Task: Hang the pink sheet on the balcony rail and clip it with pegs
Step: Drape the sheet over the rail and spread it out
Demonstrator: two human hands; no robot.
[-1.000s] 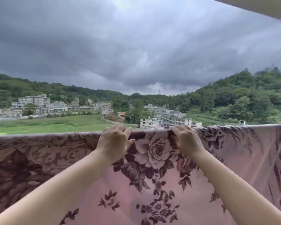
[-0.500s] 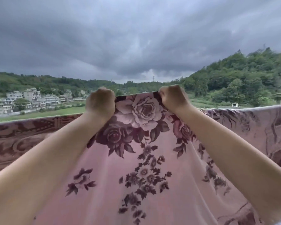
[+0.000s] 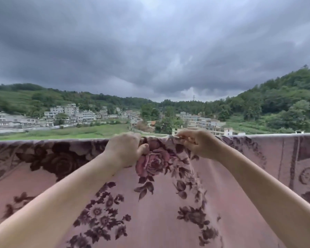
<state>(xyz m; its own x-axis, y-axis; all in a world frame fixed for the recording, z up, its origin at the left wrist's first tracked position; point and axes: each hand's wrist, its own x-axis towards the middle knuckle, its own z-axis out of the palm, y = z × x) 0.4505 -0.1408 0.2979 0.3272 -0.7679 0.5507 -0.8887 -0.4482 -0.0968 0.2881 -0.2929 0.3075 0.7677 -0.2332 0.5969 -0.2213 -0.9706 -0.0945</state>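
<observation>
Sheet (image 3: 159,203) draped over the rail, which it hides; left hand (image 3: 126,149) clutches a bunched fold, right hand (image 3: 199,143) pinches the top edge; pull both evenly to flatten before pegging.

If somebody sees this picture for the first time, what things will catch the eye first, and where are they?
First, the pink sheet with dark purple roses, filling the whole lower half and draped over a rail that it hides. At its top edge in the middle, the left hand grips a bunch of the cloth and the right hand pinches the edge. Above them hangs a heavy dark grey sky over green hills and pale buildings.
</observation>
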